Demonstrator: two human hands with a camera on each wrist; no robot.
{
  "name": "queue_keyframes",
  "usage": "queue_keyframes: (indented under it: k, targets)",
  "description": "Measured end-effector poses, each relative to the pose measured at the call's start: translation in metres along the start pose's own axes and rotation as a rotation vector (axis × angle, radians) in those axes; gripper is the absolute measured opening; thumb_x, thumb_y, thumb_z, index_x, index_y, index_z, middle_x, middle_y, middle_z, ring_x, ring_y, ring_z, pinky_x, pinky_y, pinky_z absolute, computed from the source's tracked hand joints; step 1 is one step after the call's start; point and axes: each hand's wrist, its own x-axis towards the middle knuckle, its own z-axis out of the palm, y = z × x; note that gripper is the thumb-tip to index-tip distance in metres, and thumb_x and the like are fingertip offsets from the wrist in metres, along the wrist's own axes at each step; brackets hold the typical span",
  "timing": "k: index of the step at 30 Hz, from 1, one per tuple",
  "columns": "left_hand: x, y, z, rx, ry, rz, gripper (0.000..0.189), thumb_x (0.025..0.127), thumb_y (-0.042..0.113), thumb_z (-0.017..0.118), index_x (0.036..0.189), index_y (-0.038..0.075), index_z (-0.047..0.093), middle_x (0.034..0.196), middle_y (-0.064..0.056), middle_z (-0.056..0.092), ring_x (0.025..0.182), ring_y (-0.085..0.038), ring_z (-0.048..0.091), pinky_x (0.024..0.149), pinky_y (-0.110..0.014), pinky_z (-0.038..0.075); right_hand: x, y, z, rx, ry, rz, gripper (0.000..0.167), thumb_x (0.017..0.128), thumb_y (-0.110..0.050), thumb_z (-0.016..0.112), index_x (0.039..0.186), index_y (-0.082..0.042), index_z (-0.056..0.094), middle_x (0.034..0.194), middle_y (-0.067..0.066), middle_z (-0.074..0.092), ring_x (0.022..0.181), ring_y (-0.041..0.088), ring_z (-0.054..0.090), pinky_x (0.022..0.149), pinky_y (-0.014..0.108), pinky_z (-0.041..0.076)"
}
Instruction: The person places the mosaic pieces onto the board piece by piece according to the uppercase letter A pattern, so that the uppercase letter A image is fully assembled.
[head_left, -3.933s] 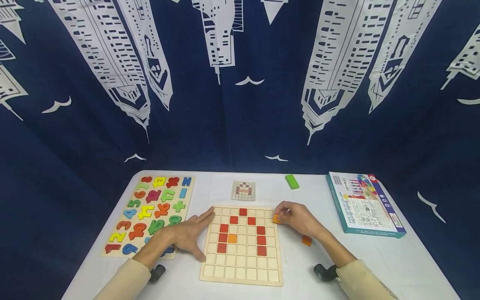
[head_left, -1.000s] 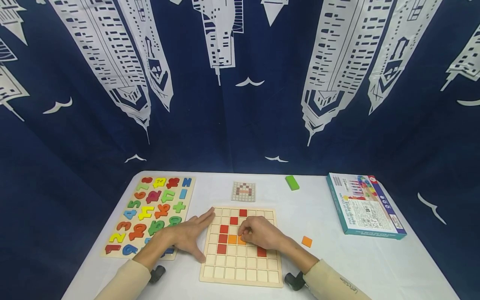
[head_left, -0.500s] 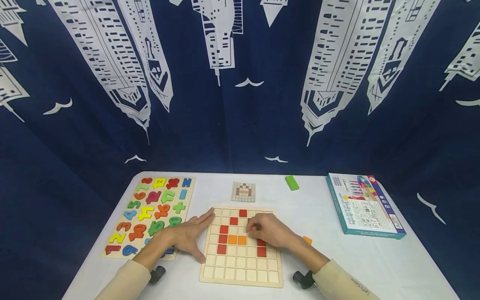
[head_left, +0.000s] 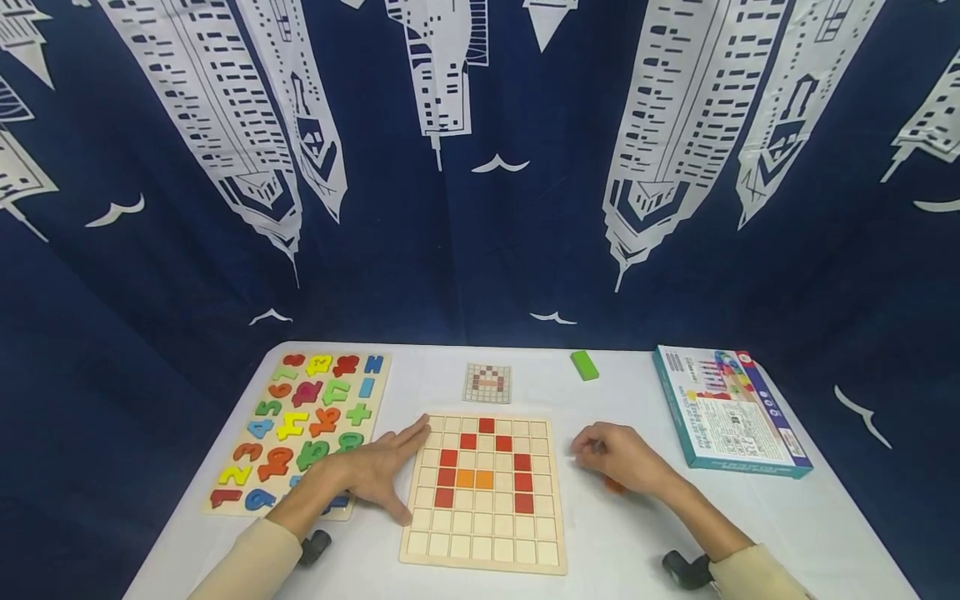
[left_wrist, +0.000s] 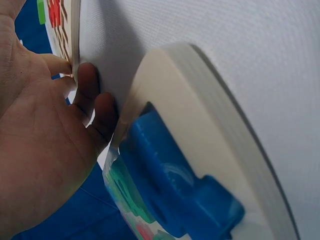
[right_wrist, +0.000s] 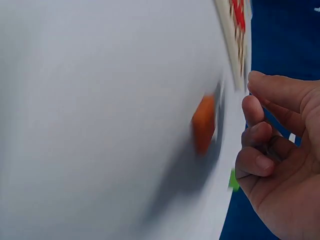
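Note:
A wooden grid board (head_left: 482,551) lies at the middle of the table. Several red tiles (head_left: 522,482) form an arch in its cells. Two orange tiles (head_left: 484,480) sit side by side inside that arch. My left hand (head_left: 372,475) rests at the board's left edge, fingers and thumb spread along it. Right of the board, my right hand (head_left: 621,458) hovers with loosely curled fingers and nothing visible in them. Beneath it a loose orange tile (right_wrist: 204,124) lies on the table, partly covered by the hand in the head view.
A number puzzle board (head_left: 296,446) lies on the left, its corner beneath the left forearm. Behind the grid board is a small pattern card (head_left: 487,382). A green block (head_left: 584,365) lies at the back, and a teal-edged box (head_left: 731,410) at the right.
My right hand has set a second orange tile beside the first, let go, and moved off the board to the right, over the loose orange tile. My left hand has stayed put.

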Motion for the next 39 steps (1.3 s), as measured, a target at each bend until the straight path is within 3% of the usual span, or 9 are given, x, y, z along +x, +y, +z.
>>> queue_keyframes:
  k: [6,11,15,23,39]
  targets:
    - [0.000,0.000,0.001,-0.005,-0.003,0.000,0.130,0.049,0.070,0.075,0.150,0.024,0.007,0.154,0.010,-0.010,0.136,-0.037,0.016,0.099,-0.059,0.029,-0.019,0.022,-0.016,-0.027,0.006,0.060,0.017,0.078,-0.021,0.073,0.094,-0.017,0.068,0.077,-0.009,0.056,0.068,0.013,0.049,0.056,0.024,0.042]
    - [0.000,-0.001,0.001,-0.001,0.002,0.003,0.130,0.049,0.070,0.075,0.150,0.024,0.007,0.154,0.010,-0.010,0.135,-0.038,0.017,0.099,-0.059,0.029,-0.029,0.033,-0.022,-0.027,-0.038,0.109,0.033,0.070,-0.033,0.079,0.096,-0.017,0.066,0.083,-0.005,0.056,0.075,0.015,0.048,0.060,0.024,0.040]
    - [-0.001,0.000,0.000,-0.005,0.007,0.003,0.131,0.048,0.070,0.075,0.150,0.023,0.007,0.154,0.009,-0.009,0.135,-0.039,0.017,0.099,-0.059,0.029,-0.033,0.036,-0.021,-0.023,-0.054,0.127,0.036,0.067,-0.034,0.081,0.095,-0.018,0.065,0.086,-0.004,0.055,0.079,0.016,0.048,0.064,0.025,0.042]
    - [-0.001,0.001,0.000,0.000,0.007,0.002,0.130,0.049,0.070,0.075,0.150,0.023,0.008,0.154,0.009,-0.009,0.135,-0.038,0.017,0.100,-0.059,0.028,-0.032,0.035,-0.019,-0.040,-0.054,0.063,0.022,0.071,-0.026,0.078,0.089,-0.022,0.065,0.085,-0.006,0.055,0.080,0.015,0.049,0.066,0.024,0.042]
    - [-0.002,0.001,0.000,-0.006,0.010,0.004,0.130,0.049,0.069,0.076,0.150,0.021,0.009,0.154,0.009,-0.008,0.134,-0.041,0.018,0.098,-0.059,0.030,-0.027,0.028,-0.011,-0.028,-0.069,-0.042,0.023,0.073,-0.010,0.073,0.088,-0.024,0.062,0.079,-0.010,0.057,0.072,0.011,0.050,0.061,0.023,0.042]
